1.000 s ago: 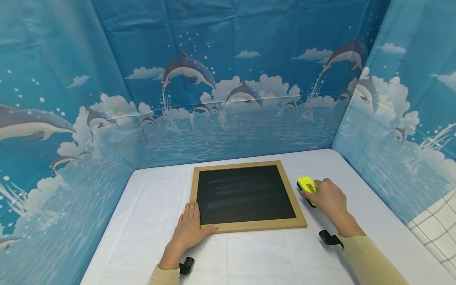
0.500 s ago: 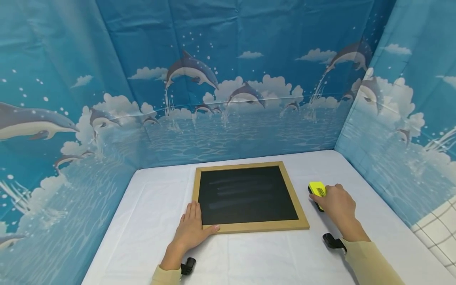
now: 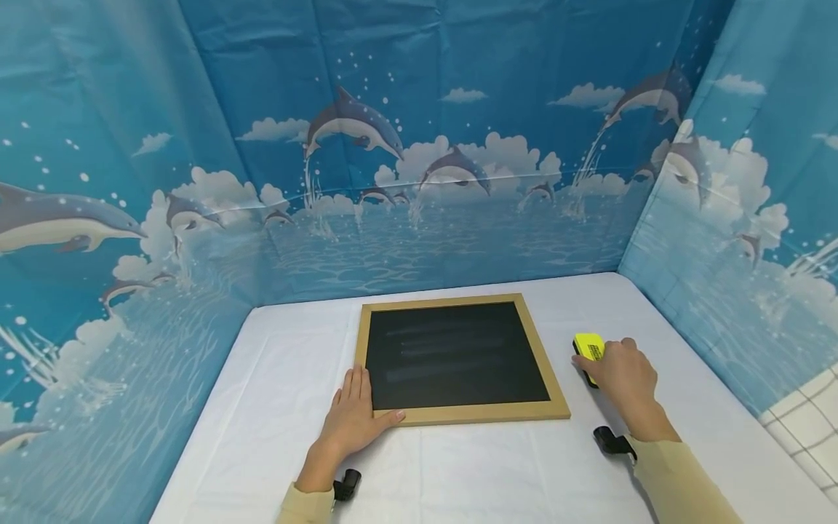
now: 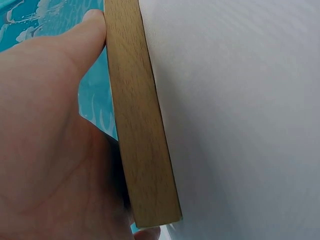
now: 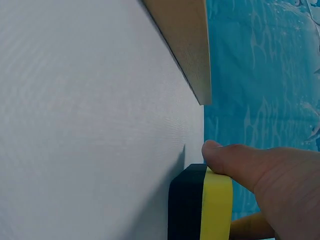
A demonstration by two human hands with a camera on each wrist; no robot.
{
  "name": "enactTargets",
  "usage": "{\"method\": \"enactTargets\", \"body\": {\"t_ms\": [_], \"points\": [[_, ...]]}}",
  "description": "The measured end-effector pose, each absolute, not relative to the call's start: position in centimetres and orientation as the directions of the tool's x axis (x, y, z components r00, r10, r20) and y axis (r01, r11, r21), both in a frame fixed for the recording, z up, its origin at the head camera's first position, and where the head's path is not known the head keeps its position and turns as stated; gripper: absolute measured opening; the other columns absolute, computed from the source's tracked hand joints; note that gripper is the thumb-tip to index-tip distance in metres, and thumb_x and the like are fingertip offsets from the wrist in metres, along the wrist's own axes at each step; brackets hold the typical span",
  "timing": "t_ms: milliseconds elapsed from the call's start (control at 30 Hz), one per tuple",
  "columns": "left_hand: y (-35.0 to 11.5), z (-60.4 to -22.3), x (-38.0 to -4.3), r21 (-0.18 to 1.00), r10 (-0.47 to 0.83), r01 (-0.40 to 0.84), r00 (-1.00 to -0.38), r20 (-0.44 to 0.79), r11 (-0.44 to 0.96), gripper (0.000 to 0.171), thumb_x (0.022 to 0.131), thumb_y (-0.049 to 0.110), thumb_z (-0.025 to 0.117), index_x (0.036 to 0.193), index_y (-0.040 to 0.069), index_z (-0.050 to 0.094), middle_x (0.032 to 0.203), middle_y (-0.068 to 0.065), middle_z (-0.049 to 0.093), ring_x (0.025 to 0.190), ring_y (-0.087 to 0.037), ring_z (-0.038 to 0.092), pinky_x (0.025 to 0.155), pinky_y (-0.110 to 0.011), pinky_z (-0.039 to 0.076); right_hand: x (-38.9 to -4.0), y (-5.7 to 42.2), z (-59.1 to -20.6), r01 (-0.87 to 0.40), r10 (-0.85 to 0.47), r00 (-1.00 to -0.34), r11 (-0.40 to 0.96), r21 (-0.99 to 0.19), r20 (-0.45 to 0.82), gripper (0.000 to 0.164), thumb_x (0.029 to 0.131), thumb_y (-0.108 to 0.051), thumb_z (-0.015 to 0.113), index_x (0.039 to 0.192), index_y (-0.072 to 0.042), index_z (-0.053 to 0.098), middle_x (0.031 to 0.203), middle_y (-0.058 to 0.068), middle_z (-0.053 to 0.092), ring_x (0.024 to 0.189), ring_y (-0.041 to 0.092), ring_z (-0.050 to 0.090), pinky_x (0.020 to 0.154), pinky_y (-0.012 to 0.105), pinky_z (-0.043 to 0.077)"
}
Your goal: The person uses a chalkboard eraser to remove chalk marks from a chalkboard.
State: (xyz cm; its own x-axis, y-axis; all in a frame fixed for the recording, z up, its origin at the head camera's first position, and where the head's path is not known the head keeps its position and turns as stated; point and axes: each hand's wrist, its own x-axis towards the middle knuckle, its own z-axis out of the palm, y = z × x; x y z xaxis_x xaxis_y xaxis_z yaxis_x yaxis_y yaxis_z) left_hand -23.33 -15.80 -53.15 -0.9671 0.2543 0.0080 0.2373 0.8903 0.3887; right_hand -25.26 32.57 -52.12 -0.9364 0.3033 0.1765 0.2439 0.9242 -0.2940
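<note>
A small blackboard (image 3: pixel 458 356) in a light wooden frame lies on the white cloth, with faint pale streaks across its dark surface. My left hand (image 3: pixel 350 418) rests at its lower left corner, fingers straight along the left side and thumb on the bottom edge. In the left wrist view the frame's wooden edge (image 4: pixel 137 125) runs beside that thumb. To the right of the board, my right hand (image 3: pixel 627 378) grips a yellow and black eraser (image 3: pixel 590 348) between thumb and fingers. The right wrist view shows the eraser's black layer (image 5: pixel 187 200) facing the cloth.
White cloth (image 3: pixel 478 473) covers the table. A blue curtain (image 3: pixel 425 240) printed with dolphins rises behind it and on both sides. White grid-patterned material (image 3: pixel 801 429) shows at the lower right. Each wrist carries a small black camera mount.
My right hand has moved the eraser to the right, farther from the board, then slowed. The left hand stays at the board's corner. The head view has shifted slightly.
</note>
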Motion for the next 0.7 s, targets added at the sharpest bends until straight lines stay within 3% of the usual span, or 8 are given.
{"method": "enactTargets", "body": {"t_ms": [400,700], "points": [[-15.8,-53.1,-23.5,0.397,0.249,0.232,-0.968,0.008,0.888,0.117,0.085,0.074,0.06,0.157,-0.008,0.017,0.165,-0.024,0.007,0.152,-0.041,0.006,0.116,-0.061,0.019,-25.4,32.8,-51.8,0.232,0.285,-0.947,0.925,-0.3,0.146,0.072,0.08,-0.043,0.083,0.106,0.02,0.06,0.084,0.025,0.047,0.068,0.036,0.051,0.05,0.042,0.043],[-15.7,-52.9,-23.4,0.398,0.245,0.226,-0.969,0.003,0.889,0.117,0.086,0.074,0.06,0.157,-0.008,0.017,0.165,-0.024,0.007,0.152,-0.04,0.007,0.116,-0.061,0.019,-24.9,32.7,-51.0,0.237,0.28,-0.953,0.926,-0.294,0.115,0.082,0.083,-0.048,0.078,0.123,0.019,0.053,0.098,0.034,0.048,0.084,0.045,0.048,0.058,0.052,0.046]]}}
